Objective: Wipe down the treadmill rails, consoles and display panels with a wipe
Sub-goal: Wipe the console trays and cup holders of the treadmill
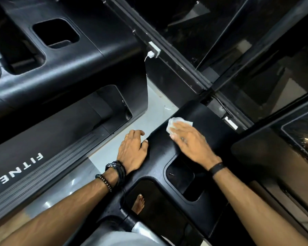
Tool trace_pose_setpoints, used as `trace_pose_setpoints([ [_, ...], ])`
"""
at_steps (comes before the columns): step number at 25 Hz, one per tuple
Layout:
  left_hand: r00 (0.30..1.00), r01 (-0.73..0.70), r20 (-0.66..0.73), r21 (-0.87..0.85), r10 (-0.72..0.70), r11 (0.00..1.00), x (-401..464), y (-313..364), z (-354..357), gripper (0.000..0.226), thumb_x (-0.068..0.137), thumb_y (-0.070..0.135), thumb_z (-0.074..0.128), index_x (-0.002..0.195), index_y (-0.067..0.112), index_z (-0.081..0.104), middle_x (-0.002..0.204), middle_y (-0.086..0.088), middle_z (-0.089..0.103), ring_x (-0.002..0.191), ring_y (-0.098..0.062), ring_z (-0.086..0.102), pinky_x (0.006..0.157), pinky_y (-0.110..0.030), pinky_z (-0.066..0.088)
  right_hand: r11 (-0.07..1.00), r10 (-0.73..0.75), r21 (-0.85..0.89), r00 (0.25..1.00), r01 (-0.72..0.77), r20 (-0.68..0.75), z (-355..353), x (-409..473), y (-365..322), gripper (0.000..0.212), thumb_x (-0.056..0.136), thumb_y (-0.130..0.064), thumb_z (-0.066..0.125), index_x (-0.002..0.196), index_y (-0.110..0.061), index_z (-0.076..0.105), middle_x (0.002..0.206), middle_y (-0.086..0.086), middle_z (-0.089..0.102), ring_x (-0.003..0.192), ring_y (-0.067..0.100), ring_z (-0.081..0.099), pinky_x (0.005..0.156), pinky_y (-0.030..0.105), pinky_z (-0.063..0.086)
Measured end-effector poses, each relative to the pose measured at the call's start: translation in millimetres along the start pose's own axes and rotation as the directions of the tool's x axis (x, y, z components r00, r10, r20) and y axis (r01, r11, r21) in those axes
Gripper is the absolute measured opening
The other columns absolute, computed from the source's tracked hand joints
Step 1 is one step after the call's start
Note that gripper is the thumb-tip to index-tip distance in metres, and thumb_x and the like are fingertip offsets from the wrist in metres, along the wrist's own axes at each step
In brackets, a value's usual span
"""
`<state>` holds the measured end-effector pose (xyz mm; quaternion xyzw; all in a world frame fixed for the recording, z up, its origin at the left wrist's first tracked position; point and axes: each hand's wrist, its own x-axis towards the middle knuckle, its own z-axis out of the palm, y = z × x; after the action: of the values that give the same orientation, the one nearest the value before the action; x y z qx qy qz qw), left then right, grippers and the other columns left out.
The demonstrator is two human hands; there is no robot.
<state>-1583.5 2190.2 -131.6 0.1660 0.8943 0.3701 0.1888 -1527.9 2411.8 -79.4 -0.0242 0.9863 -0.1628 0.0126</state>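
Your right hand (pixel 188 139) lies flat on the black console (pixel 199 119) of the treadmill in front of you, fingers straight and close together, pressing a crumpled white wipe (pixel 174 122) against the top surface. The wipe sticks out beyond your fingertips, near the console's far left corner. Your left hand (pixel 132 150) rests on the console's left edge, fingers relaxed and draped over the side, thumb on top; it holds nothing. That wrist carries a dark watch and a beaded bracelet (pixel 104 181), and a thin dark band (pixel 218 167) circles your right wrist.

Just below your right wrist the console has a recessed pocket (pixel 180 176), and a larger opening nearer you shows a bare foot (pixel 138 203) on the surface below. To your left stands a second treadmill (pixel 60 64), its side rail (pixel 34 174) bearing white letters, with a strip of pale floor (pixel 153 103) between the two machines. On your right a dark glossy display panel (pixel 277 157) sits beside the console.
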Motion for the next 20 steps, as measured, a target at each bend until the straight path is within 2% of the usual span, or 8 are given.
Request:
trace_pose_setpoints([
  [3, 0.999, -0.021, 0.027, 0.002, 0.021, 1.0, 3, -1, 1, 0.035, 0.101, 0.031, 0.04, 0.132, 0.017, 0.047, 0.13, -0.004, 0.051, 0.121, -0.025, 0.048, 0.103, -0.041, 0.039, 0.984, 0.105, -0.149, 0.993, -0.096, 0.056, 11, 30, -18, 0.039, 0.105, -0.029, 0.039, 0.123, -0.009, 0.067, 0.139, 0.012, 0.06, 0.137, 0.028, 0.047, 0.12, 0.038, 0.025],
  [6, 0.999, -0.009, 0.036, -0.014, 0.01, 1.0, 0, -2, -2, 0.041, 0.097, 0.035, 0.034, 0.132, 0.017, 0.048, 0.128, -0.003, 0.051, 0.12, -0.023, 0.049, 0.102, -0.04, 0.039, 0.988, -0.078, -0.114, 0.972, 0.105, 0.221, 24, 16, -44, 0.04, 0.107, -0.031, 0.04, 0.135, -0.013, 0.062, 0.146, 0.006, 0.055, 0.142, 0.018, 0.043, 0.122, 0.03, 0.017],
  [7, 1.0, -0.002, 0.03, -0.018, 0.002, 1.0, -1, -3, -2, 0.042, 0.096, 0.035, 0.034, 0.131, 0.018, 0.048, 0.127, -0.003, 0.052, 0.119, -0.023, 0.049, 0.102, -0.039, 0.039, 0.986, -0.118, -0.086, 0.967, 0.14, 0.226, 16, 8, -38, 0.039, 0.107, -0.032, 0.041, 0.137, -0.017, 0.062, 0.148, 0.001, 0.054, 0.143, 0.013, 0.04, 0.122, 0.026, 0.016],
  [9, 1.0, 0.003, 0.012, -0.016, -0.003, 1.0, -2, -3, -2, 0.039, 0.096, 0.033, 0.035, 0.13, 0.018, 0.048, 0.126, -0.003, 0.052, 0.118, -0.024, 0.049, 0.101, -0.039, 0.039, 0.992, -0.036, -0.114, 0.985, 0.056, 0.168, 1, 11, -13, 0.038, 0.107, -0.033, 0.042, 0.139, -0.022, 0.06, 0.15, -0.004, 0.051, 0.144, 0.008, 0.036, 0.121, 0.022, 0.012],
  [12, 0.999, -0.026, 0.027, 0.001, 0.026, 1.0, 3, -1, 0, 0.033, 0.1, 0.027, 0.04, 0.131, 0.018, 0.048, 0.127, -0.003, 0.052, 0.119, -0.024, 0.049, 0.102, -0.04, 0.039, 0.971, 0.14, -0.21, 0.982, -0.112, 0.123, 3, 43, -1, 0.037, 0.108, -0.031, 0.04, 0.134, -0.019, 0.063, 0.15, 0.002, 0.052, 0.145, 0.015, 0.036, 0.119, 0.028, 0.012],
  [15, 0.998, -0.049, 0.037, 0.012, 0.049, 0.999, 5, 3, -2, 0.033, 0.101, 0.026, 0.041, 0.133, 0.018, 0.047, 0.128, -0.004, 0.052, 0.12, -0.024, 0.048, 0.103, -0.04, 0.038, 0.971, 0.062, -0.239, 0.974, -0.009, 0.217, 20, 37, -32, 0.042, 0.108, -0.036, 0.033, 0.135, -0.021, 0.061, 0.149, 0.0, 0.053, 0.144, 0.017, 0.038, 0.121, 0.033, 0.013],
  [17, 0.998, -0.06, 0.025, 0.012, 0.06, 0.998, 1, 4, -3, 0.033, 0.102, 0.027, 0.041, 0.133, 0.018, 0.047, 0.129, -0.003, 0.052, 0.119, -0.023, 0.048, 0.103, -0.039, 0.038, 0.969, 0.009, -0.243, 0.981, 0.04, 0.196, 8, 9, -30, 0.046, 0.106, -0.039, 0.03, 0.139, -0.024, 0.058, 0.15, -0.003, 0.052, 0.144, 0.015, 0.039, 0.121, 0.033, 0.016],
  [20, 0.993, -0.11, 0.048, 0.032, 0.109, 0.993, -4, 5, 1, 0.033, 0.103, 0.034, 0.038, 0.131, 0.018, 0.048, 0.127, -0.002, 0.053, 0.117, -0.022, 0.049, 0.101, -0.038, 0.038, 0.928, 0.211, -0.331, 0.974, -0.172, 0.083, -11, 19, 13, 0.052, 0.104, -0.039, 0.024, 0.139, -0.019, 0.056, 0.15, 0.003, 0.051, 0.143, 0.022, 0.039, 0.118, 0.038, 0.023],
])
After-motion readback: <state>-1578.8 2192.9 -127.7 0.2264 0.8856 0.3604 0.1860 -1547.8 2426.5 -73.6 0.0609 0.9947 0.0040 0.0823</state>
